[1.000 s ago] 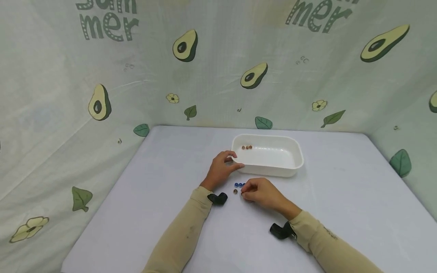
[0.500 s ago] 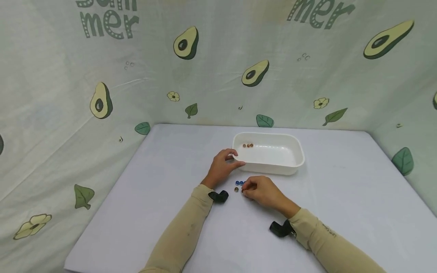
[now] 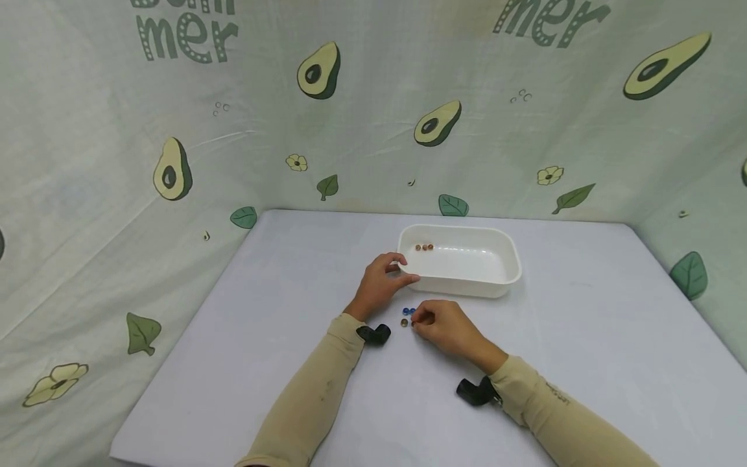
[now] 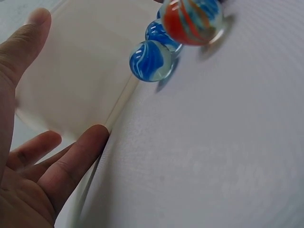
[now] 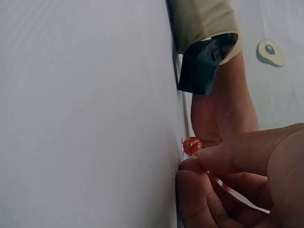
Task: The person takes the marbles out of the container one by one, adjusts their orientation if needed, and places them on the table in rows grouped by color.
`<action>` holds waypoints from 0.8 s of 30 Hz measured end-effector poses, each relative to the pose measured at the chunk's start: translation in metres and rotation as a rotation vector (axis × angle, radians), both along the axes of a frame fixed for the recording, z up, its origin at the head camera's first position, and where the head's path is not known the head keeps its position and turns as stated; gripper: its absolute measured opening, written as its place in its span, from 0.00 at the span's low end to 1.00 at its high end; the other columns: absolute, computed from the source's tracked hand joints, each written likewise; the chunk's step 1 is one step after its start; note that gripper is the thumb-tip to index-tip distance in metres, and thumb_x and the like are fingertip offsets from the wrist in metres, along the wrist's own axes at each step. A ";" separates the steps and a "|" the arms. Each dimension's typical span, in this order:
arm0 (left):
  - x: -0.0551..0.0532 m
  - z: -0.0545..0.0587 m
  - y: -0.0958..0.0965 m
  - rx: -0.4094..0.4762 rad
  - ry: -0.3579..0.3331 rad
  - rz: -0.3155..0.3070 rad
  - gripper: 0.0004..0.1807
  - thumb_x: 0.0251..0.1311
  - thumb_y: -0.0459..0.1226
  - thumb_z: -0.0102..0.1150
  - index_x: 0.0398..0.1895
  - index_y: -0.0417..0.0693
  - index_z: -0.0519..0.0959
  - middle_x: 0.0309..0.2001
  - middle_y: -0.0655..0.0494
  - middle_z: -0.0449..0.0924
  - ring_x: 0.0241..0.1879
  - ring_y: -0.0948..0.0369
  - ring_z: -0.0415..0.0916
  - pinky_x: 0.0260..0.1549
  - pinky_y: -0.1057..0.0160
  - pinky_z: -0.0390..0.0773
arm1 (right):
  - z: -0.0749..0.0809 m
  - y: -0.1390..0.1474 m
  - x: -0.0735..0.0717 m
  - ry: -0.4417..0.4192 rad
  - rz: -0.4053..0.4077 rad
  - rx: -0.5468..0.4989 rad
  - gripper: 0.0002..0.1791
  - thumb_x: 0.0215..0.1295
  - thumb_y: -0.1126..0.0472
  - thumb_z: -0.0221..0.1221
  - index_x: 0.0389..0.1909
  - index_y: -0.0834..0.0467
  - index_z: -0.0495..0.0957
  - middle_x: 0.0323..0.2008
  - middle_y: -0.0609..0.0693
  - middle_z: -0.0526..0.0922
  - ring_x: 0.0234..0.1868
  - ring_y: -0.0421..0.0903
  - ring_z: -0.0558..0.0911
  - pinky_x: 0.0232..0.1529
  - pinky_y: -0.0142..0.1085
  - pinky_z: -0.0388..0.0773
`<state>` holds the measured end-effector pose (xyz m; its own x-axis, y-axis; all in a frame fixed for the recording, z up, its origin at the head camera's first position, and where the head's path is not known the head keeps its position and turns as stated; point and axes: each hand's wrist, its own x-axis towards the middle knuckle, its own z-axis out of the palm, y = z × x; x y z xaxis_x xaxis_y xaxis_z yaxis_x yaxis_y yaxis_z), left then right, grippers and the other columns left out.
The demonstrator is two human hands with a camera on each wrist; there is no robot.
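Note:
My left hand [image 3: 379, 285] holds the front left corner of a white tray [image 3: 461, 287], thumb along its front wall and fingers at its left end. Just in front of the tray my right hand [image 3: 449, 327] pinches a small reddish marble at its fingertips, mostly covered by them. Left of those fingertips a red and blue swirled marble [image 4: 192, 21] lies on the table. Behind it sits a row of blue marbles [image 4: 151, 61], its right end hidden by the right hand. A red-orange marble [image 5: 192, 146] shows beside the thumb tip in the right wrist view.
Inside the tray, near its back left corner, lie three orange-brown marbles [image 3: 425, 247]. A white cloth covers the table [image 3: 262, 311]. Behind hangs a pale curtain [image 3: 373, 117] printed with avocados and leaves. Each wrist wears a black camera mount [image 3: 477, 392].
My right hand has shifted slightly left, bringing its fingertips closer to the swirled marble and covering more of the blue row. The left hand stays at the tray corner. The head view has tilted slightly.

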<state>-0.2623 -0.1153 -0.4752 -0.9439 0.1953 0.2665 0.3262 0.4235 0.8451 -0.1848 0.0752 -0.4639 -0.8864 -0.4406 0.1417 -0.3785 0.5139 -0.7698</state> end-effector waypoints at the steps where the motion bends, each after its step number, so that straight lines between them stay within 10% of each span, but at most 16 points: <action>1: 0.000 0.000 0.000 0.001 0.001 0.000 0.28 0.55 0.53 0.73 0.50 0.47 0.76 0.59 0.55 0.74 0.56 0.54 0.78 0.52 0.55 0.78 | 0.000 -0.001 0.000 0.007 -0.002 0.006 0.04 0.59 0.69 0.66 0.32 0.56 0.83 0.28 0.43 0.83 0.29 0.38 0.80 0.32 0.33 0.78; 24: -0.004 -0.003 -0.001 0.004 0.001 -0.002 0.25 0.54 0.55 0.73 0.47 0.55 0.75 0.58 0.57 0.74 0.56 0.54 0.78 0.51 0.55 0.78 | -0.001 -0.008 0.001 0.084 -0.052 0.066 0.05 0.56 0.68 0.69 0.30 0.56 0.83 0.29 0.43 0.82 0.29 0.36 0.80 0.33 0.32 0.78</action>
